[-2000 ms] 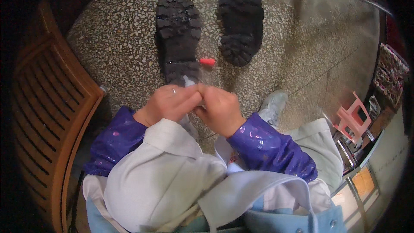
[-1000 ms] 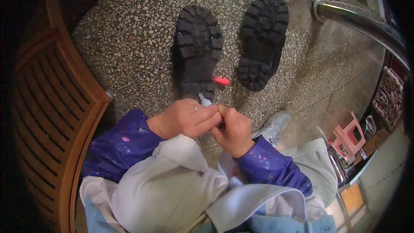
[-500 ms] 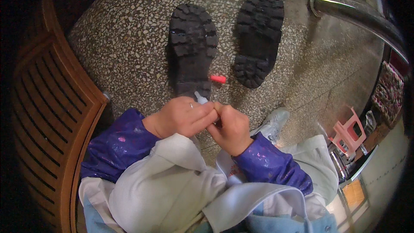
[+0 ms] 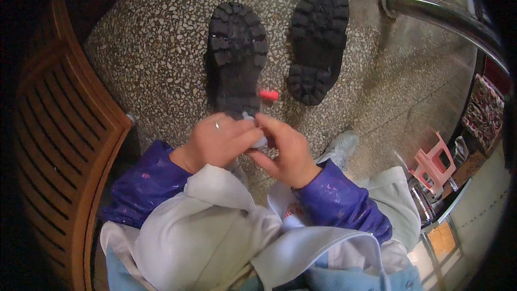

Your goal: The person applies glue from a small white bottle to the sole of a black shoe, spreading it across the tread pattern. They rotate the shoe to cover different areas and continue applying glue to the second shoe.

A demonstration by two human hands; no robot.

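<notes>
Between my two hands is a small white squeeze bottle (image 4: pixel 260 141) with a narrow pointed nozzle, its tip toward the nearer end of the left shoe sole. My left hand (image 4: pixel 219 139), with a ring on one finger, has its fingers closed on the bottle's left side. My right hand (image 4: pixel 288 151) curves round the other side, thumb and index finger at the bottle. Two black lugged shoe soles lie tread up on the floor, the left sole (image 4: pixel 237 48) and the right sole (image 4: pixel 319 43). Between them, beside the left one, rests a small red cap (image 4: pixel 269 95).
A slatted brown wooden bench (image 4: pixel 59 172) stands at my left. A metal rail (image 4: pixel 436 13) runs across the upper right. At the right are a pink plastic stool (image 4: pixel 435 164) and a patterned cloth (image 4: pixel 483 110). The floor (image 4: pixel 161 43) is speckled terrazzo.
My right fingers have opened wider round the bottle, and more of its body shows between my hands. The soles and red cap sit slightly farther up and left in view.
</notes>
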